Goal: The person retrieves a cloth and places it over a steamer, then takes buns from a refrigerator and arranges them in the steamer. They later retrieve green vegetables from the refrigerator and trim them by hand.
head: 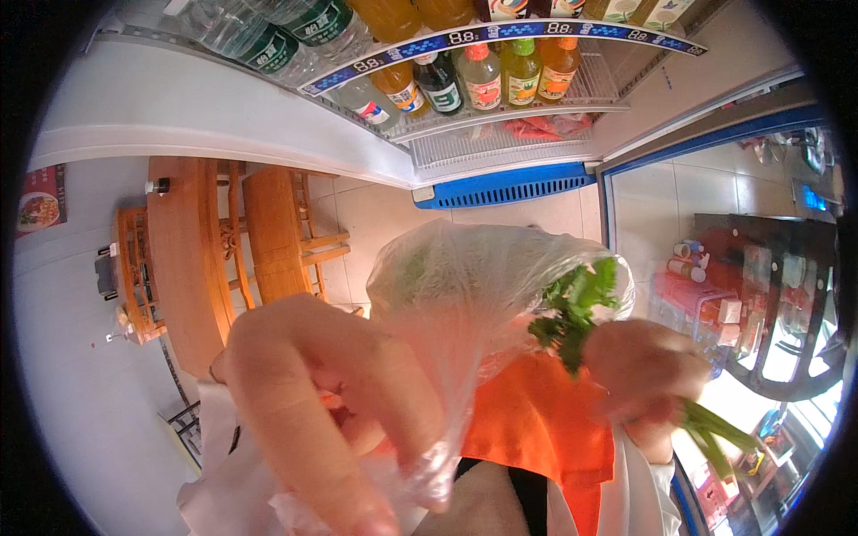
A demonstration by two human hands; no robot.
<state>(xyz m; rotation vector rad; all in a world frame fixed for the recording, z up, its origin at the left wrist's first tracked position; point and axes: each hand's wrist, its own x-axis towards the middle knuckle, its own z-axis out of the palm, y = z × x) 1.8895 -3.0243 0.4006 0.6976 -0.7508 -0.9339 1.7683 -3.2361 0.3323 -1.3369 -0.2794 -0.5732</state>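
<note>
A thin clear plastic bag [456, 275] hangs in front of the orange apron [543, 422], with pale green content dimly visible inside. My left hand [335, 395], large and close to the camera, pinches the gathered plastic of the bag. In my right hand [650, 375] is a small bunch of leafy green herbs, which looks like cilantro [576, 308]. Its leaves lie at the bag's right side, and its stems stick out below the fist. Whether the leaves are inside the bag's mouth or against its outside, I cannot tell.
Ahead stands an open drinks fridge with bottles [482, 77] on a wire shelf [509, 120] and a blue slotted grille [509, 186] at its base. Its blue-framed glass door [606, 214] is at the right. Wooden tables [188, 261] and chairs stand at the left.
</note>
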